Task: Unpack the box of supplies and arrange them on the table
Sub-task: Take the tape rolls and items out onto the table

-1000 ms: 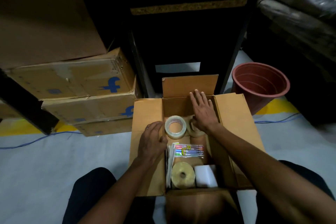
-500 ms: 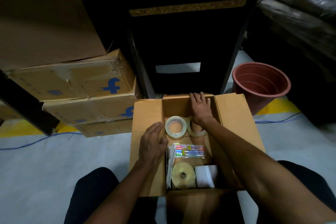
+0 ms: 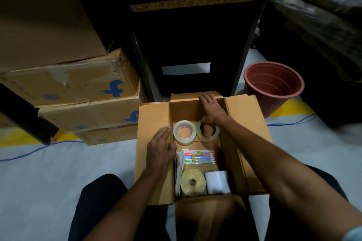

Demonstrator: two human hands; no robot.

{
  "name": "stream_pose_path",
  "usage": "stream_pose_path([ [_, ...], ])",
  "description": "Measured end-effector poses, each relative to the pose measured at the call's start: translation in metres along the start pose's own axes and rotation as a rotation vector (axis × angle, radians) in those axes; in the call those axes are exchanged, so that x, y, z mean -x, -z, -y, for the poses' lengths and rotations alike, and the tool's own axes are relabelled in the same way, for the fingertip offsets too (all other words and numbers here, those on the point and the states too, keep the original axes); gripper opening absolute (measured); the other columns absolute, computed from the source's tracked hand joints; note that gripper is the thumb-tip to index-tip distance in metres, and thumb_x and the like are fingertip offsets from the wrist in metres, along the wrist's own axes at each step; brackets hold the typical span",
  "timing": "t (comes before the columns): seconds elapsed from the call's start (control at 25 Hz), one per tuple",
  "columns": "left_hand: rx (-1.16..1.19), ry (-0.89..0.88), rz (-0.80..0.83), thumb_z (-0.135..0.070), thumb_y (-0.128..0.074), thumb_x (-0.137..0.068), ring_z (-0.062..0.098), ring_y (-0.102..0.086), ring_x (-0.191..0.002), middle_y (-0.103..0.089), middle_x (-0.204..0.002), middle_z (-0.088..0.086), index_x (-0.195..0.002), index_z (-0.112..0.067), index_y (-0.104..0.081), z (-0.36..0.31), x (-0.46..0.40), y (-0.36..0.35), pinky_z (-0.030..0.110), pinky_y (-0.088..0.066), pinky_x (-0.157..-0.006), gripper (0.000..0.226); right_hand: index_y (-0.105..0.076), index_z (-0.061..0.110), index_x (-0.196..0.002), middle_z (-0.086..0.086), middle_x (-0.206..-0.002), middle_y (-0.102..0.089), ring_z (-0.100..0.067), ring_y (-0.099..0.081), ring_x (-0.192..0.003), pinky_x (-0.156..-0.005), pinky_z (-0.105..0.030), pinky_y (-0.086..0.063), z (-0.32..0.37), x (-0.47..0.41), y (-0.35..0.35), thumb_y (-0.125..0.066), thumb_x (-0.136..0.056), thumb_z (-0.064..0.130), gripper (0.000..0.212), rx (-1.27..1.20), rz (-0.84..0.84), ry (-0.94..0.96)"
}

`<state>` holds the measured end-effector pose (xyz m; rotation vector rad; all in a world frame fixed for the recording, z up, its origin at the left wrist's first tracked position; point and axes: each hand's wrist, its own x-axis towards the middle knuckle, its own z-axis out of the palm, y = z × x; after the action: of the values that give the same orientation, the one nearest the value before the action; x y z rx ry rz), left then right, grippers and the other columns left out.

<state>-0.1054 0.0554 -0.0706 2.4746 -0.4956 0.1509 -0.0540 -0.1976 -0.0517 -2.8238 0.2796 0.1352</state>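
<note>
An open cardboard box (image 3: 154, 123) stands on the floor between my knees. Inside lie two clear tape rolls, one on the left (image 3: 184, 132) and one on the right (image 3: 208, 132), a pack of coloured pens (image 3: 199, 156), a yellowish tape roll (image 3: 193, 182) and a white roll (image 3: 217, 182). My left hand (image 3: 159, 148) rests flat on the box's left flap, fingers straight, beside the left tape roll. My right hand (image 3: 210, 109) presses the far flap down and outward, fingers over its fold.
Stacked cardboard boxes (image 3: 78, 88) stand to the left. A dark table frame (image 3: 192, 35) rises right behind the box. A reddish plastic pot (image 3: 274, 86) sits on the floor at right. Blue cable (image 3: 29, 153) runs across the grey floor.
My right hand has pushed the far flap from upright to folded back, sliding toward the box's far edge. My left hand stays on the left flap.
</note>
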Motion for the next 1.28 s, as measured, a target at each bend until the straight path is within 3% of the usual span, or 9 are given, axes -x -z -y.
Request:
stream_pose_path([
  [0.12, 0.011, 0.015, 0.000, -0.008, -0.065, -0.078, 0.019, -0.049, -0.133, -0.058, -0.139, 0.007, -0.136, -0.010, -0.056, -0.001, 0.000, -0.001, 0.027, -0.036, -0.110, 0.059, -0.012, 0.018, -0.155, -0.006, -0.163, -0.009, -0.029, -0.003, -0.152, -0.122, -0.047, -0.022, 0.007, 0.012, -0.001, -0.067, -0.085, 0.014, 0.090, -0.087, -0.051, 0.002],
  [0.32, -0.018, -0.020, 0.038, -0.016, -0.068, -0.073, 0.025, -0.042, -0.136, -0.057, -0.137, 0.005, -0.137, -0.016, -0.054, -0.015, 0.004, -0.009, 0.041, -0.041, -0.109, 0.065, -0.033, 0.017, -0.145, -0.016, -0.144, -0.036, -0.033, -0.049, -0.125, -0.100, -0.042, -0.049, 0.000, 0.036, -0.003, -0.067, -0.084, 0.017, 0.069, -0.048, -0.041, 0.025],
  [0.52, -0.088, -0.292, 0.249, -0.024, -0.063, -0.076, 0.024, -0.056, -0.116, -0.059, -0.127, 0.003, -0.131, -0.018, -0.056, -0.044, 0.026, -0.038, 0.036, -0.049, -0.097, 0.056, -0.066, 0.005, -0.114, -0.015, -0.114, -0.069, -0.024, -0.069, -0.092, -0.065, -0.029, -0.053, -0.016, 0.061, -0.032, -0.066, -0.088, 0.015, 0.028, 0.116, 0.697, -0.092],
  [0.6, -0.077, -0.306, 0.494, -0.022, -0.061, -0.082, 0.023, -0.052, -0.124, -0.054, -0.136, 0.003, -0.139, -0.018, -0.049, -0.049, 0.038, -0.055, 0.034, -0.047, -0.099, 0.058, -0.069, 0.001, -0.092, -0.016, -0.091, -0.070, -0.018, -0.066, -0.066, -0.049, -0.025, -0.049, -0.017, 0.079, -0.053, -0.065, -0.086, 0.010, 0.011, 0.053, 0.785, -0.173],
  [0.76, -0.125, -0.019, 0.832, -0.015, -0.064, -0.080, 0.029, -0.031, -0.143, -0.028, -0.155, 0.013, -0.153, -0.011, -0.022, -0.034, 0.047, -0.086, 0.035, -0.033, -0.114, 0.084, -0.069, 0.000, -0.107, -0.014, -0.084, -0.064, -0.020, -0.061, -0.071, -0.075, -0.033, -0.057, -0.022, 0.096, -0.088, -0.061, -0.085, 0.012, 0.027, 0.055, 0.775, -0.179],
  [0.92, -0.207, 0.034, 0.872, -0.019, -0.069, -0.079, 0.033, -0.037, -0.137, -0.026, -0.152, 0.013, -0.153, -0.013, -0.019, -0.014, 0.062, -0.098, 0.039, -0.037, -0.110, 0.089, -0.060, -0.002, -0.123, -0.020, -0.123, -0.064, -0.004, -0.056, -0.043, -0.074, -0.029, -0.056, -0.023, 0.119, -0.091, -0.052, -0.093, 0.018, 0.037, -0.053, 0.668, -0.220],
  [1.0, -0.299, -0.023, 0.866, -0.024, -0.071, -0.081, 0.035, -0.038, -0.136, -0.027, -0.152, 0.013, -0.153, -0.014, -0.018, -0.008, 0.068, -0.101, 0.041, -0.038, -0.109, 0.090, -0.067, -0.002, -0.110, -0.016, -0.118, -0.068, -0.008, -0.066, -0.054, -0.065, -0.025, -0.052, -0.029, 0.117, -0.100, -0.061, -0.087, 0.018, 0.030, 0.023, 0.717, -0.203],
  [1.12, -0.441, -0.105, 0.798, -0.035, -0.071, -0.082, 0.032, -0.042, -0.132, -0.034, -0.149, 0.010, -0.152, -0.016, -0.021, -0.009, 0.071, -0.105, 0.039, -0.036, -0.107, 0.088, -0.075, -0.005, -0.085, -0.021, -0.100, -0.074, -0.027, -0.072, -0.086, -0.072, -0.027, -0.055, -0.025, 0.117, -0.115, -0.071, -0.076, 0.009, 0.017, -0.035, 0.846, -0.235],
  [1.28, -0.536, -0.140, 0.780, -0.053, -0.065, -0.081, 0.031, -0.043, -0.130, -0.035, -0.148, 0.011, -0.150, -0.021, -0.025, -0.010, 0.067, -0.109, 0.037, -0.033, -0.104, 0.086, -0.074, 0.003, -0.104, -0.014, -0.111, -0.072, -0.023, -0.069, -0.101, -0.072, -0.022, -0.049, -0.017, 0.116, -0.114, -0.086, -0.066, 0.017, 0.042, 0.091, 0.828, -0.174],
])
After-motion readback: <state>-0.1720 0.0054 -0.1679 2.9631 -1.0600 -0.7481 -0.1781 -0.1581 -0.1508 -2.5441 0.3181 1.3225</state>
